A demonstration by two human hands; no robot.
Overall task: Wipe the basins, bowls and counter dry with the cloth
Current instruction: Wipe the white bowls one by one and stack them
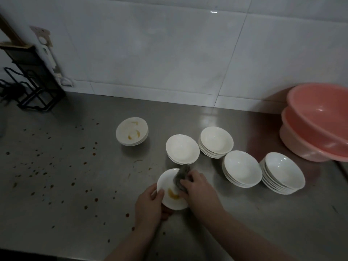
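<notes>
Left grip [150,202] holds white bowl [170,189] by rim; right grip [195,185] clenches grey cloth [181,178], apparently pressed inside; orange smear remains.

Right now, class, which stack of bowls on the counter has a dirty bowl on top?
The far-left stack, standing apart nearest the black rack: its top bowl shows yellow smears, while the four other stacks are clean white.

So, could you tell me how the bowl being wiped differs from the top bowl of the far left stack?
The held bowl is lifted and tilted, gripped by the left hand while the right hand presses the cloth into it. The stack bowl rests on other bowls on the counter, untouched. Both are white with yellowish residue inside.
</notes>
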